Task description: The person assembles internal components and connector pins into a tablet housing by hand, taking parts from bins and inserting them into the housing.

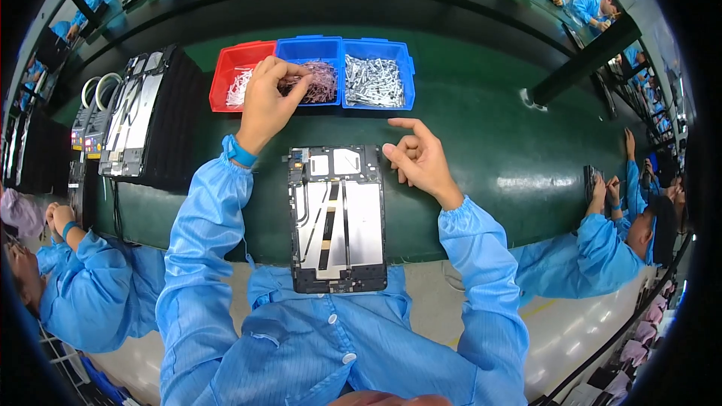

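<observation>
1. Tablet point(366, 214), back cover off, lies face down in front of the person's body on a green table point(470, 109). Its near end reaches past the table's edge in this view; whether anything props it there is hidden.

2. Left hand point(269, 98): beyond the tablet and slightly left of it, above the meeting walls of a red bin point(239, 56) and a middle blue bin point(304, 49). Thumb and forefinger are close together, near the pinkish-brown pieces point(325, 84); I cannot tell whether they pinch one.

3. Right hand point(425, 159): just beside the tablet's far right corner. Thumb and forefinger stand apart, the other fingers loosely curled, with nothing visible between them.

4. Beyond the tablet, the red bin holds white strips point(239, 86), and a right blue bin point(411, 68) holds silvery pieces point(374, 83).

5. Left of the tablet stands a dark stack of similar tablets point(139, 124). Farther out on either side, co-workers in blue smocks sit at the table.

6. Handling, as a judgement: fairly light, thin and stiff, smooth enough to slide, and fragile where ribbons and boards lie bare. Best held by the black frame along both long sides, keeping fingertips off the exposed middle.
</observation>
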Motion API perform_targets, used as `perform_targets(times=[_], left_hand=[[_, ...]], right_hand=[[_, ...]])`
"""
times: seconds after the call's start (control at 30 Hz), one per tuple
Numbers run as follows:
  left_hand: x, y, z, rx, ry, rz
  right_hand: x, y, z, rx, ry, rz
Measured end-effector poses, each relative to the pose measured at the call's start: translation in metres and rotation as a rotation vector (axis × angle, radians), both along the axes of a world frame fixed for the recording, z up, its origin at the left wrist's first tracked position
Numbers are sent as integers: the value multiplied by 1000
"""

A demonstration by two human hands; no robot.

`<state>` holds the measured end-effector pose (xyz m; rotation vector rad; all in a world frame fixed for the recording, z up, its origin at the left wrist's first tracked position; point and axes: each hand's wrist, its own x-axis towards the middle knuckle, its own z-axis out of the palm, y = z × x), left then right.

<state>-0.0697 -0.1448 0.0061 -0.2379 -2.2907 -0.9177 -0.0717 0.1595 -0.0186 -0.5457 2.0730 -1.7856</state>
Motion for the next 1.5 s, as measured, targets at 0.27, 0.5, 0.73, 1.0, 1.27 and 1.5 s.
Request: perform_targets(times=[0.27,0.5,0.73,1.0,1.27,1.5], left_hand=[[10,0,0,264,-25,48],[31,-8,0,234,51,66],[72,-16,-16,669,-104,-19],[156,45,-48,952,-334,-14],[154,84,-41,697,-328,20],[155,80,-35,624,-307,-32]], right_hand=[[-1,-1,-2,3,10,-2],[3,0,-1,26,8,11],[4,0,-1,7,2,-15],[16,-27,10,251,277,-107],[46,-57,18,740,726,-42],[46,-45,22,924,834,-108]])
